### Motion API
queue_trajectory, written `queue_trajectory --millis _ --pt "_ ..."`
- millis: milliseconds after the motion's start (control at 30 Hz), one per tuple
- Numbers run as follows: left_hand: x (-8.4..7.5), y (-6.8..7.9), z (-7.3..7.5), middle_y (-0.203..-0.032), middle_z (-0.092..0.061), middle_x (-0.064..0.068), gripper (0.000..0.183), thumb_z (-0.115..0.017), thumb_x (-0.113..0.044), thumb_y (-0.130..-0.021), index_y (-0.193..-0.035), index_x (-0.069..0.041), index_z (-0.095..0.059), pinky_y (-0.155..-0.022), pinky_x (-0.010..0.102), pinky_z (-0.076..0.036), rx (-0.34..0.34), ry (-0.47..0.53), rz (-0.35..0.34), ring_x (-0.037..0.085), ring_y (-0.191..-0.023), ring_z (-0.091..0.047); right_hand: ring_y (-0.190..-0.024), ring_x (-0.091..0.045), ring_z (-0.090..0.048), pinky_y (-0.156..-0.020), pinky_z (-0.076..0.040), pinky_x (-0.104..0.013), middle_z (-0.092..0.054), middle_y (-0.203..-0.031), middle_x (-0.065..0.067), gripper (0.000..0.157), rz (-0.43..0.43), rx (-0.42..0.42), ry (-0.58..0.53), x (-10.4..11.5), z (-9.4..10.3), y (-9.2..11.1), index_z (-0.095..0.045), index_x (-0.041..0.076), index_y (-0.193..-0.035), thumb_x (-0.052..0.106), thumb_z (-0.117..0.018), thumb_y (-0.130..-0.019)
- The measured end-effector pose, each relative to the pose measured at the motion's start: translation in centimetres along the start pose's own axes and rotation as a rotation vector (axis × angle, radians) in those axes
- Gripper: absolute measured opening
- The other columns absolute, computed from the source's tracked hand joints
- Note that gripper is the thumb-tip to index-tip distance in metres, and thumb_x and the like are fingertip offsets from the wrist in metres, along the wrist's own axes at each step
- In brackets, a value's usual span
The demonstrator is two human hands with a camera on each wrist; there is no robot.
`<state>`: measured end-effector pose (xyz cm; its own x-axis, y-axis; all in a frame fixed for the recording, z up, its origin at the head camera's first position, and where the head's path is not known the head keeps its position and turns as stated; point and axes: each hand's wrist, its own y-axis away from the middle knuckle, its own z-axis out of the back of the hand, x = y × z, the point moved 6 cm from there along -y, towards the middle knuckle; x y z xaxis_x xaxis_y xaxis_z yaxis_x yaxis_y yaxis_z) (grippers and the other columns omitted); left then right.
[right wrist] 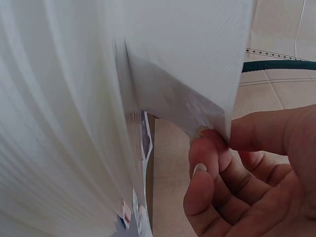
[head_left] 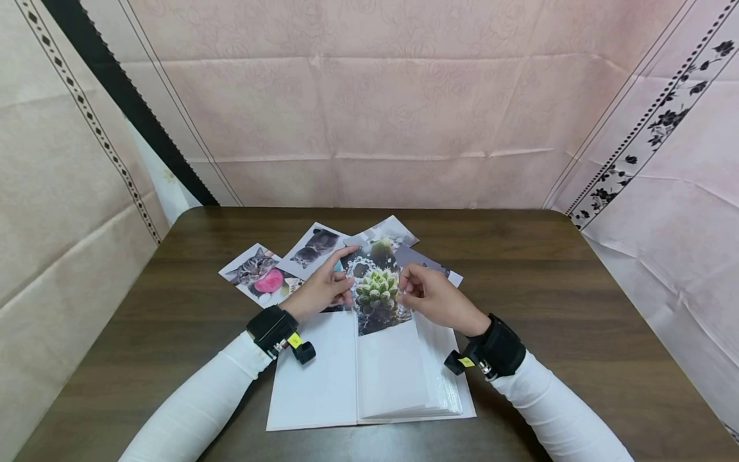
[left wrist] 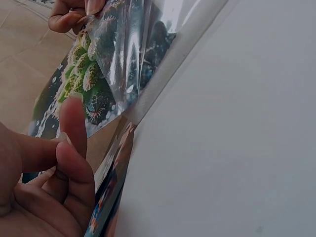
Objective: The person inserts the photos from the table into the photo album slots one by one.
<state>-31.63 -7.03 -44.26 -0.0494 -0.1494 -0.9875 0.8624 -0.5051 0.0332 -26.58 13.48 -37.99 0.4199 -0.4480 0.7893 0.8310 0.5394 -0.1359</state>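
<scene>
Clear film (left wrist: 131, 54) over succulent photo (head_left: 376, 289) shows only at left wrist; right hand (head_left: 437, 298) pinches it, left hand (head_left: 320, 289) loosely bent, empty.

Head view looked forward and down from above the near side of the album (head_left: 314, 378); wrist views faced its far edge closely; head and left wrist shared the succulent photo (head_left: 378, 289).

Pale pink cloth (head_left: 404, 115) with black floral trim (head_left: 668, 120) hangs behind a brown table (head_left: 548, 276)
</scene>
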Motion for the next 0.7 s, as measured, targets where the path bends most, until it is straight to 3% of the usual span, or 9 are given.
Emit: queue_trajectory --millis 400,700 --pt "-0.28 -0.05 -0.31 -0.077 -0.058 0.018 0.060 -0.046 -0.013 -0.101 -0.153 -0.032 -0.022 -0.061 0.031 -0.044 0.055 -0.027 -0.051 0.033 -0.073 -0.060 -0.070 -0.021 -0.049 -0.061 -0.043 -0.028 -0.051 -0.080 -0.006 0.014 0.007 0.002 -0.004 -0.06 0.09 -0.10 -0.051 0.006 -0.096 0.007 -0.063 -0.090" --pt "-0.27 0.05 -0.52 -0.075 -0.059 0.016 0.056 -0.048 -0.014 -0.100 -0.148 -0.035 -0.030 -0.063 0.031 -0.049 0.039 -0.021 -0.033 0.030 -0.071 -0.062 -0.070 -0.021 -0.051 -0.061 -0.045 -0.027 -0.052 -0.081 -0.007 0.014 -0.011 0.003 -0.011 0.00 0.08 -0.04 -0.052 0.006 -0.096 0.008 -0.064 -0.089"
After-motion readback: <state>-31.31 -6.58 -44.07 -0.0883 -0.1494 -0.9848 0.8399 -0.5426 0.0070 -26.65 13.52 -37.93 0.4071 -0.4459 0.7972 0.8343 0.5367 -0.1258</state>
